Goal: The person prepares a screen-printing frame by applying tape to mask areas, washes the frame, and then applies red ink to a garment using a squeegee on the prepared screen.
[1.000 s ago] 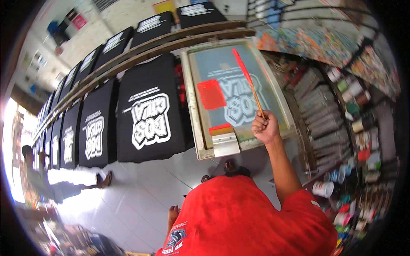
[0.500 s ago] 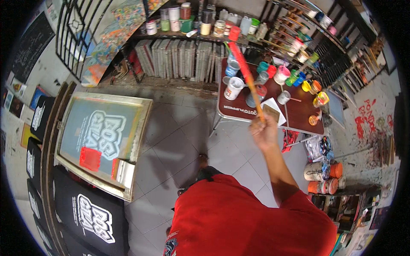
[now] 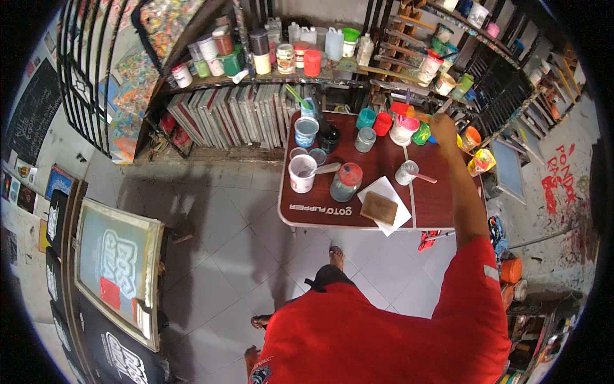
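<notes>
Far out over the right part of the brown table (image 3: 307,211), my right hand (image 3: 442,128) is closed round the lower end of a wooden paint stick (image 3: 417,116) smeared with red. The stick's red end is above or at the mouth of a white tub with pink-red paint (image 3: 403,136); whether it touches the paint I cannot tell. Close by stand a red cup (image 3: 382,124), a green tub (image 3: 422,133) and an orange pot (image 3: 470,137). My left hand is out of view.
A framed printing screen (image 3: 114,262) and black printed shirts (image 3: 118,349) are on the left. On the table are a white bucket (image 3: 300,176), a red-lidded jar (image 3: 347,182) and a brown block on paper (image 3: 378,208). Stacked frames (image 3: 233,118) stand under the paint shelf.
My right hand has carried the stick forward and right, lowering it from upright over the table to the pink-red tub. The view has moved nearer the table.
</notes>
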A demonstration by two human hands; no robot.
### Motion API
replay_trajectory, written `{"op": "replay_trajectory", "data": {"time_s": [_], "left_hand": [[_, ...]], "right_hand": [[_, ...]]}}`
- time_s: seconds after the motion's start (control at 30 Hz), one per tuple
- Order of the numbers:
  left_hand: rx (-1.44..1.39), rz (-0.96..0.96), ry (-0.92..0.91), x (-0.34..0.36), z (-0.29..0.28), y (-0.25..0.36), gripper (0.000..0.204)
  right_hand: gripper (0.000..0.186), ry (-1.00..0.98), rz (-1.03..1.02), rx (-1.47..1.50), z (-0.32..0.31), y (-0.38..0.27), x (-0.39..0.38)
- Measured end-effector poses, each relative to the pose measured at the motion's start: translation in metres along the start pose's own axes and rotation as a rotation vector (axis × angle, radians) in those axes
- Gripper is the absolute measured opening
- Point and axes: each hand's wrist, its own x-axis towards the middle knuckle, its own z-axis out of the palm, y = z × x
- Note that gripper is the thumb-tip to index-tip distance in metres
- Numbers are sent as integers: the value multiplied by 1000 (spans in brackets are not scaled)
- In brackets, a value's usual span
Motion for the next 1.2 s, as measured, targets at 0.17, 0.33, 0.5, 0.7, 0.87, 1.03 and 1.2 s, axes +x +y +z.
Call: {"op": "replay_trajectory", "data": {"time_s": [0.17,0.33,0.5,0.7,0.87,1.03,1.2], "left_hand": [[-924,-914,-116,56,-53,130,20],[-1004,-1035,-95,92,-93,200,22],[-993,-1072,-96,113,-116,236,25],[-997,-1143,-92,147,-130,266,28],[-995,-1136,-100,171,-140,271,31],[-980,-1111,-107,177,-146,277,34],[-876,-1014,-112,131,-139,284,38]], "right_hand": [[41,-242,-29,-111,81,19,94],[61,-472,-27,-262,141,36,153],[51,-579,-16,-232,183,37,183],[40,-607,-167,-399,198,5,181],[33,-718,-153,-435,245,23,183],[41,-578,-146,-318,263,50,181],[60,-459,-322,-111,220,62,200]]}}
